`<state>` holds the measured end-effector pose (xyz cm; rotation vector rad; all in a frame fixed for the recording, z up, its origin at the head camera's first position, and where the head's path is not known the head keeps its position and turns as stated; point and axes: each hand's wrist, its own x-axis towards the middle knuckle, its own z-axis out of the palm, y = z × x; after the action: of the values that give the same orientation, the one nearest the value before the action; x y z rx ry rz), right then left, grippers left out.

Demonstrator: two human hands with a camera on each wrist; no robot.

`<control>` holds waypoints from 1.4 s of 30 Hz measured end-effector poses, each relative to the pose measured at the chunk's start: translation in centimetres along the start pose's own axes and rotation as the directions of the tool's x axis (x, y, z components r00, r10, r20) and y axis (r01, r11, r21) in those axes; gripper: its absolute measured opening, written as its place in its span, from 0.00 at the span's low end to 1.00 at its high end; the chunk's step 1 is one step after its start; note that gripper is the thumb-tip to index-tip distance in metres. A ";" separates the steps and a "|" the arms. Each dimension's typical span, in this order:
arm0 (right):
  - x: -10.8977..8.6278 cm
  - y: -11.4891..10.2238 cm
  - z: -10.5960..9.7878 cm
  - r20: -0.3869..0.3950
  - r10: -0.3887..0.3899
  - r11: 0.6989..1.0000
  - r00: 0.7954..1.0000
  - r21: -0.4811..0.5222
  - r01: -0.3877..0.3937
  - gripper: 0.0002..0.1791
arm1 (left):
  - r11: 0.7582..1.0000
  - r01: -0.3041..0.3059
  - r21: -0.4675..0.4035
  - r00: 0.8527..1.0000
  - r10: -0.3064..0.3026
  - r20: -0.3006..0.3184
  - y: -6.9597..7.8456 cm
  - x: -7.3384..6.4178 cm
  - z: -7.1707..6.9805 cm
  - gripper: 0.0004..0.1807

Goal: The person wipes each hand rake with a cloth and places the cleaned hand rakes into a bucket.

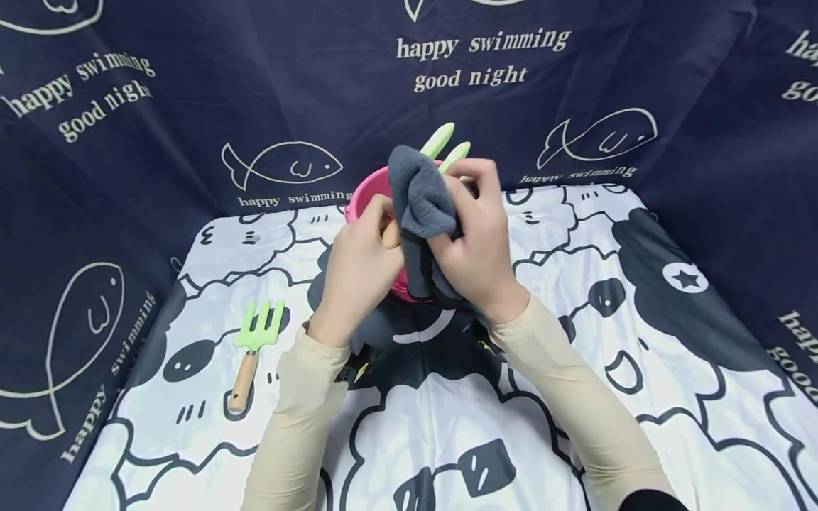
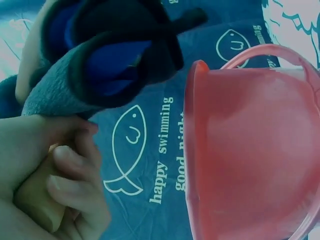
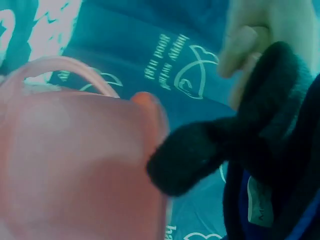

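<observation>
In the head view my left hand (image 1: pixel 358 262) grips a wooden handle (image 1: pixel 391 234), fingers curled round it in the left wrist view. A dark grey cloth (image 1: pixel 427 202) with blue inner folds hangs in front of the handle's far end and hides what is there. My right hand (image 1: pixel 476 238) clutches this cloth, which bunches between both hands. Two light green tips (image 1: pixel 437 140) stick up behind the cloth and the right fingers. Behind the hands stands a pink bucket (image 1: pixel 367 188), mostly covered by them; its side and curved handle (image 2: pixel 270 49) show in the left wrist view.
A hand fork (image 1: pixel 258 330) with green tines and a wooden handle lies on the white patterned sheet (image 1: pixel 224 447), left of the left forearm. Dark blue printed fabric (image 1: pixel 358 85) rises behind and at both sides. Small black and yellow parts (image 1: pixel 358 365) show beside the sleeves.
</observation>
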<state>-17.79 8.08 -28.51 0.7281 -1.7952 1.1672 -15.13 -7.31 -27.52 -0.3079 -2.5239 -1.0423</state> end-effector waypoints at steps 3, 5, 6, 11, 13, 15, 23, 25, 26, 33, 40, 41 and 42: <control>-0.6 0.2 0.2 0.050 -0.022 0.999 0.998 -0.043 0.024 0.13 | 0.997 -0.035 0.063 0.999 0.034 0.019 -0.3 -0.3 0.0 0.06; -0.8 0.3 0.3 0.060 -0.026 0.998 0.998 -0.059 0.030 0.13 | 0.994 -0.058 0.090 0.998 0.056 0.028 -0.4 -0.5 -0.1 0.04; -0.9 0.3 0.3 0.059 -0.027 0.998 0.998 -0.063 0.031 0.13 | 0.993 -0.068 0.094 0.997 0.065 0.034 -0.5 -0.6 -0.2 0.04; -1.2 0.4 0.5 0.051 -0.029 0.998 0.998 -0.057 0.031 0.12 | 0.990 -0.086 0.112 0.995 0.081 0.050 -0.6 -0.8 -0.3 0.04; -1.3 0.5 0.6 0.053 -0.026 0.998 0.998 -0.058 0.029 0.12 | 0.991 -0.083 0.109 0.995 0.078 0.056 -0.7 -1.0 -0.3 0.04; -1.4 0.6 0.6 0.053 -0.023 0.998 0.998 -0.065 0.027 0.13 | 0.991 -0.085 0.106 0.995 0.079 0.059 -0.7 -1.1 -0.3 0.05; -1.4 1.4 0.3 0.009 0.021 0.997 1.000 -0.070 -0.021 0.14 | 0.987 -0.129 0.093 0.992 0.127 0.027 -1.0 -1.5 -0.1 0.09; -1.3 1.5 0.3 -0.005 0.031 0.998 0.999 -0.062 -0.032 0.13 | 0.985 -0.144 0.097 0.990 0.143 0.022 -1.0 -1.4 0.1 0.08; -1.3 1.5 0.2 -0.014 0.038 0.997 0.999 -0.061 -0.039 0.13 | 0.984 -0.150 0.095 0.989 0.149 0.024 -1.0 -1.4 0.2 0.08; -1.0 1.6 0.1 -0.052 0.061 0.997 0.997 -0.040 -0.063 0.12 | 0.982 -0.157 0.101 0.988 0.155 0.027 -0.9 -1.2 0.2 0.08; -0.5 1.8 0.0 -0.093 0.106 0.993 0.990 -0.045 -0.110 0.13 | 0.988 -0.122 0.091 0.992 0.122 0.011 -0.9 -1.3 0.2 0.08; -0.4 1.9 -0.1 -0.105 0.119 0.991 0.987 -0.047 -0.125 0.13 | 0.989 -0.122 0.088 0.993 0.122 0.011 -0.9 -1.4 0.1 0.08; -0.3 2.1 -0.2 -0.117 0.132 0.989 0.984 -0.048 -0.139 0.13 | 0.988 -0.125 0.087 0.992 0.124 0.014 -0.9 -1.4 0.1 0.08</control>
<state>-19.24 9.13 -29.60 0.5030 -1.7968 1.2173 -14.20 -7.92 -28.75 -0.4392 -2.5129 -0.8823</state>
